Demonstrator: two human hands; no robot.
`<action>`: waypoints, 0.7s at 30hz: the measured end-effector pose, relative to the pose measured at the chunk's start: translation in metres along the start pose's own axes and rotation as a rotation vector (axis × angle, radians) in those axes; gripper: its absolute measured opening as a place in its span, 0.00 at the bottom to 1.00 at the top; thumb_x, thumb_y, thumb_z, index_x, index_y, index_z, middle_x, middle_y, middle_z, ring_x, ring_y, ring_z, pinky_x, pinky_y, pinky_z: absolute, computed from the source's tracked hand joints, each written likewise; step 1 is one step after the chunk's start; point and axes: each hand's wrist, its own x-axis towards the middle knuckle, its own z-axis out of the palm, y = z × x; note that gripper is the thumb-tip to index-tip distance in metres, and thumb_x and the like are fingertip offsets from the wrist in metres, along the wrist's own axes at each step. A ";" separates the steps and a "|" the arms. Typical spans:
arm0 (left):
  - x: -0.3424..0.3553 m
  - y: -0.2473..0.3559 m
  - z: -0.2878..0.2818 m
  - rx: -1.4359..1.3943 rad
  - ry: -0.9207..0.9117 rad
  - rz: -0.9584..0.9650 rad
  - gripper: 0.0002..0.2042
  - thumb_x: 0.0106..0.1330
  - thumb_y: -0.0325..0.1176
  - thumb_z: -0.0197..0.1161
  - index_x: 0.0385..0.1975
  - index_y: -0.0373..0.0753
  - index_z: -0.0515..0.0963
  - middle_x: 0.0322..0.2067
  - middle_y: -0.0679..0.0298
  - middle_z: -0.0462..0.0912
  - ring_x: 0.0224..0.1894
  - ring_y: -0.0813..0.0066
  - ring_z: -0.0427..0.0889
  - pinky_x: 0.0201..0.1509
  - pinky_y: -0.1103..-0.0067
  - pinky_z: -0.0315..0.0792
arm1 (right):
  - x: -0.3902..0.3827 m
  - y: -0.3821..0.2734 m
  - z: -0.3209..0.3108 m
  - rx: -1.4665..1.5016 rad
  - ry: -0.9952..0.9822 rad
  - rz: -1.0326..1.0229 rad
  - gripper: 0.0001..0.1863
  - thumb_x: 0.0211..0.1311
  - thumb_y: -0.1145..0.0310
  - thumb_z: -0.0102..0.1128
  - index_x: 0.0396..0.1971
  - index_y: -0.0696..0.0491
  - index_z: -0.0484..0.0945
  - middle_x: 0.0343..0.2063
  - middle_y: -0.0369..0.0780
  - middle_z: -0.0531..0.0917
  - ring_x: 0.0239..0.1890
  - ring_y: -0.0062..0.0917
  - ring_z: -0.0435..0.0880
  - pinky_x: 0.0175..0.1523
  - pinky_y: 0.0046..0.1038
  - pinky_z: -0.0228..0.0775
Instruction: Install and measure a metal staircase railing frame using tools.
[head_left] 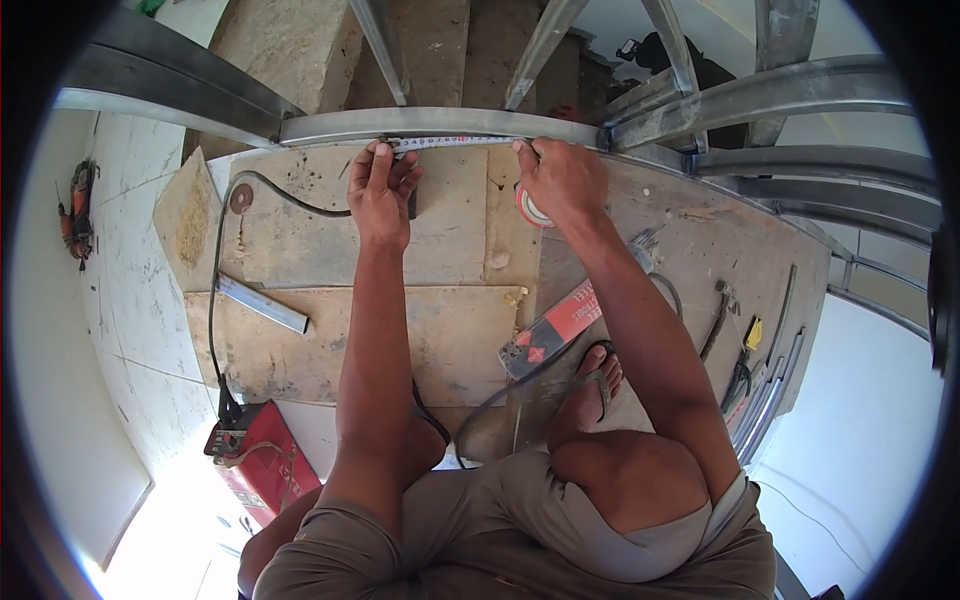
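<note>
A tape measure's white blade (450, 141) is drawn out along the bottom metal rail (440, 122) of a railing frame. My left hand (380, 200) pinches the blade's end between thumb and finger, close against the rail. At the blade's other end, my right hand (565, 185) grips it with thumb and fingertips. The round red-and-white tape case (535, 208) shows below that hand, partly hidden by it. A dark object behind my left fingers is mostly covered, so its kind cannot be made out.
Metal bars rise from the rail, with steps beyond. Cardboard sheets (300, 340) cover the floor, bearing a short metal tube (262, 303), a red electrode box (550, 328) and a cutting disc (241, 198). A black cable runs to a red welding machine (265, 455). A hammer (718, 318) lies right.
</note>
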 end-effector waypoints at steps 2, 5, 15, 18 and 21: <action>0.000 0.000 0.001 0.000 0.007 -0.003 0.10 0.71 0.34 0.61 0.48 0.41 0.74 0.40 0.66 0.81 0.39 0.73 0.84 0.41 0.75 0.81 | -0.001 -0.001 -0.001 -0.009 0.021 0.014 0.21 0.66 0.52 0.56 0.24 0.53 0.84 0.23 0.48 0.84 0.28 0.45 0.85 0.35 0.44 0.75; 0.000 0.001 0.002 -0.007 0.017 -0.009 0.10 0.71 0.34 0.62 0.48 0.41 0.74 0.39 0.66 0.82 0.38 0.74 0.84 0.41 0.75 0.81 | -0.001 -0.003 -0.002 0.000 0.005 0.040 0.20 0.65 0.52 0.56 0.23 0.53 0.84 0.23 0.48 0.84 0.28 0.45 0.84 0.35 0.44 0.75; 0.002 -0.001 0.002 -0.018 0.004 -0.008 0.10 0.70 0.34 0.62 0.48 0.40 0.74 0.38 0.66 0.82 0.37 0.74 0.84 0.41 0.75 0.81 | 0.003 0.004 0.005 -0.001 0.014 0.030 0.22 0.66 0.48 0.55 0.27 0.52 0.85 0.25 0.49 0.84 0.32 0.47 0.84 0.40 0.45 0.75; 0.001 -0.001 0.001 -0.020 0.008 -0.005 0.10 0.70 0.34 0.62 0.48 0.41 0.74 0.38 0.66 0.82 0.37 0.75 0.84 0.40 0.75 0.81 | 0.001 0.002 0.004 0.001 -0.013 0.043 0.23 0.66 0.48 0.55 0.26 0.52 0.85 0.25 0.49 0.84 0.32 0.47 0.85 0.40 0.45 0.75; 0.000 -0.001 0.002 -0.023 0.011 -0.005 0.10 0.70 0.34 0.62 0.48 0.41 0.74 0.38 0.66 0.82 0.37 0.75 0.84 0.40 0.76 0.81 | 0.000 0.002 0.004 -0.008 0.035 0.006 0.20 0.65 0.52 0.57 0.23 0.53 0.83 0.23 0.48 0.84 0.29 0.46 0.84 0.36 0.44 0.75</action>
